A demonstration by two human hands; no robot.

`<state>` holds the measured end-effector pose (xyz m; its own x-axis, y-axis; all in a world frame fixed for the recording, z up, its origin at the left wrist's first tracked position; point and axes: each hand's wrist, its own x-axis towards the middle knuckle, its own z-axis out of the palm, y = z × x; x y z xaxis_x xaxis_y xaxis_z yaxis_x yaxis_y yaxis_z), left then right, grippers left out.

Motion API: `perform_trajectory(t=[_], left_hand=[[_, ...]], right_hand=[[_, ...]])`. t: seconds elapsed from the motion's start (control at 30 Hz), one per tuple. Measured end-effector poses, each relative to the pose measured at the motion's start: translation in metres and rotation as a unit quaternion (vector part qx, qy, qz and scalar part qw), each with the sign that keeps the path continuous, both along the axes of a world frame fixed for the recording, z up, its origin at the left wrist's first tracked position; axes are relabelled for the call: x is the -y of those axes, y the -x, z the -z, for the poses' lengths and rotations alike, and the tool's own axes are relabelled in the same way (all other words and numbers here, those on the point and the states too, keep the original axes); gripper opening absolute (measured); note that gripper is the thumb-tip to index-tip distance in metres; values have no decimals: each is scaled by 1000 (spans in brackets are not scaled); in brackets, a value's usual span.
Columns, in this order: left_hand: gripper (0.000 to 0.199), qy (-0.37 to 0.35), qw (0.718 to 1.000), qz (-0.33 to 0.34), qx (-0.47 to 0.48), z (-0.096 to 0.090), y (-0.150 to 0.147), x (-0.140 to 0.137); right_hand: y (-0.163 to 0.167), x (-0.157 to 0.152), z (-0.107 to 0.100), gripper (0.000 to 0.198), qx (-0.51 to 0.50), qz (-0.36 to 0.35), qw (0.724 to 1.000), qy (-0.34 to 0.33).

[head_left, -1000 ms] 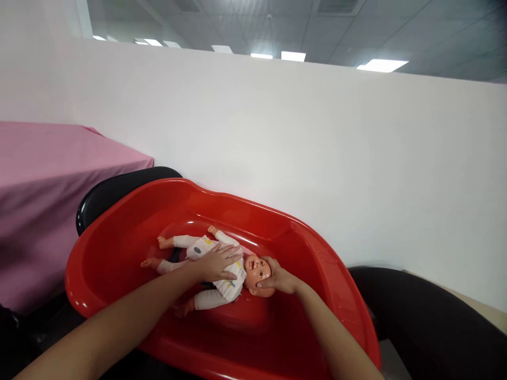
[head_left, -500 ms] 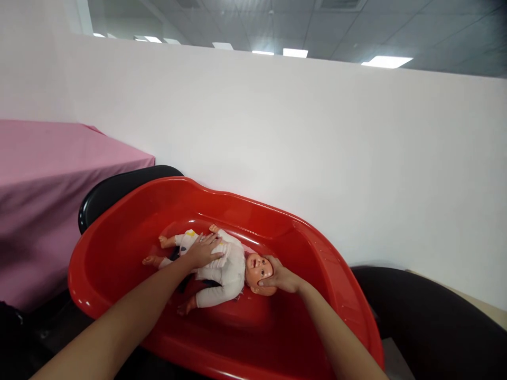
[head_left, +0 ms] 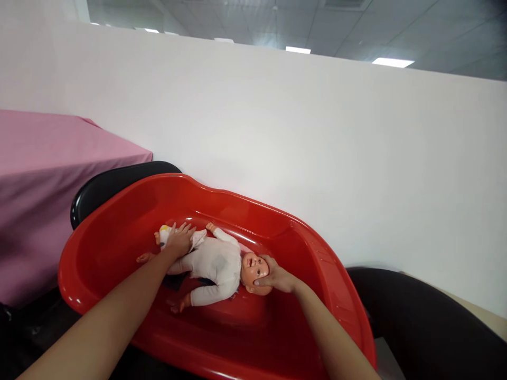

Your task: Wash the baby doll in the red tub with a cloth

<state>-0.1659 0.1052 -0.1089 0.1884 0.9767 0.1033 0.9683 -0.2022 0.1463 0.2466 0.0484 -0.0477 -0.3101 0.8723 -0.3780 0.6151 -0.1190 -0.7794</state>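
Note:
A baby doll (head_left: 216, 263) in a white suit lies on its back inside a red plastic baby tub (head_left: 328, 274), head to the right. My right hand (head_left: 277, 277) cups the doll's head from behind. My left hand (head_left: 180, 240) rests on the doll's legs, pressing a bunched white patterned cloth (head_left: 168, 232) near its feet.
A white partition wall runs behind the tub. A table under a pink cloth (head_left: 47, 174) stands at the left. Black rounded seats or tubs sit behind the red tub (head_left: 114, 182) and at the right (head_left: 420, 316).
My left hand has slid from the doll's chest down to its legs, pushing the patterned cloth off the torso toward the feet. My right hand stays on the head.

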Motion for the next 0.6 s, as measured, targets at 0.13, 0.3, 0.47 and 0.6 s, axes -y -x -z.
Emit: perform_trajectory(t=[0.13,0.3,0.47,0.6], left_hand=[[58,-11,998,-49,-24,0,6,-1],[58,-5,990,-136,-25,-2,13,-2],[54,-15,985,-170,-9,-9,16,0],[41,-31,985,-166,47,-11,20,0]], right_hand=[[-4,-3,6,107,17,1,1000,-4],[-4,-4,5,108,17,-2,1000,-3],[1,0,-4,108,35,0,999,-5],[3,1,-8,108,41,5,999,-2]])
